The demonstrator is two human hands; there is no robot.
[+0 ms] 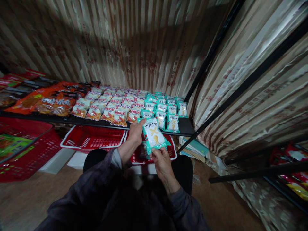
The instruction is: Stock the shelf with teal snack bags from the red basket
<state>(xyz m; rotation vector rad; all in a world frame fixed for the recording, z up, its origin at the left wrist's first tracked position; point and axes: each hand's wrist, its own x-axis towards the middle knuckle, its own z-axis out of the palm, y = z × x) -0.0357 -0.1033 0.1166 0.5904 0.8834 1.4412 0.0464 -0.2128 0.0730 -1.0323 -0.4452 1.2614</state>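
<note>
Both hands hold one teal and white snack bag in front of the shelf edge. My left hand is closed on its upper left corner, thumb on top. At the lower edge, my right hand pinches the bag. Just beyond it, rows of matching teal bags lie on the black shelf. Left of those are several rows of white and orange snack bags. Below the held bag is a red basket, partly hidden by my hands; what it contains is hard to make out.
Orange snack packs fill the shelf further left. A second red basket sits under the shelf, and another red basket holds green packs at far left. Black metal posts slant on the right, before a striped curtain.
</note>
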